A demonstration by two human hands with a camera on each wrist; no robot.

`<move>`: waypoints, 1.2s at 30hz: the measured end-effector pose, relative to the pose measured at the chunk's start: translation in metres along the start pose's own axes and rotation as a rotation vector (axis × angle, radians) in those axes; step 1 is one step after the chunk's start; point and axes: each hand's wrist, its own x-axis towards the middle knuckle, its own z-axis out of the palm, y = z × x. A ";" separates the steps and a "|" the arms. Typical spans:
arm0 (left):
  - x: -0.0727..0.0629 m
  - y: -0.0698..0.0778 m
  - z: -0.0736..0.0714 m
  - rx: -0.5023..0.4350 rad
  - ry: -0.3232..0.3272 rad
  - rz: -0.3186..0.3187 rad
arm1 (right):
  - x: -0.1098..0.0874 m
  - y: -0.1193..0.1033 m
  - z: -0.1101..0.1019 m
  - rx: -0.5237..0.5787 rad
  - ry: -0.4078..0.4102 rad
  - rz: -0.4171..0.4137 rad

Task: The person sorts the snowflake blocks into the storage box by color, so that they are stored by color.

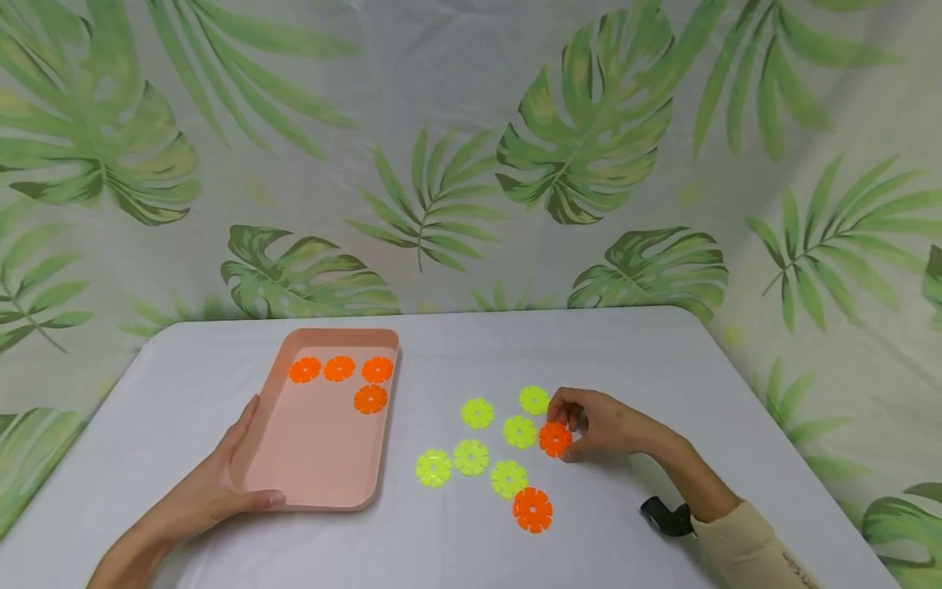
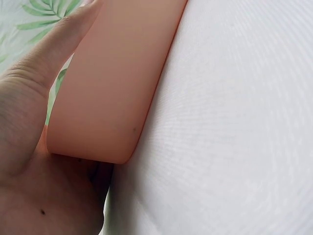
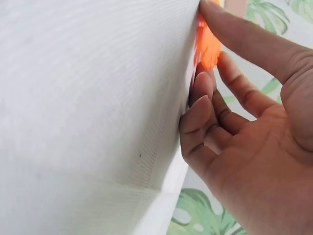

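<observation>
My left hand holds the pink tray at its near left corner, thumb along the near edge and fingers along the left side. In the left wrist view the tray's outer wall fills the middle, with the far fingers hidden behind it. Four notched orange discs lie inside the tray near its far end. At the right, my right hand pinches another notched orange disc between thumb and fingers, close over the table. The right wrist view shows this orange disc edge-on by the thumb tip.
Several notched yellow-green discs lie on the white table between tray and right hand. A loose orange disc overlaps one of them at the near side. A black strap piece shows by the right sleeve. Leaf-patterned cloth hangs behind.
</observation>
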 end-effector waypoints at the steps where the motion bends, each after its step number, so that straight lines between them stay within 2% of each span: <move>1: 0.000 0.000 0.000 0.000 -0.001 0.001 | 0.000 -0.001 0.000 -0.003 0.008 -0.001; 15: 0.001 0.001 -0.001 0.005 -0.002 0.000 | 0.013 -0.003 0.002 0.025 0.089 -0.098; 22: 0.000 0.002 0.000 0.015 -0.003 -0.015 | 0.027 -0.009 0.006 0.117 0.080 -0.152; 30: 0.000 0.002 0.000 0.021 -0.001 -0.016 | 0.043 -0.026 0.012 0.230 0.038 -0.131; 36: -0.001 0.000 0.002 0.005 0.009 -0.008 | 0.055 -0.042 0.011 0.235 0.052 -0.133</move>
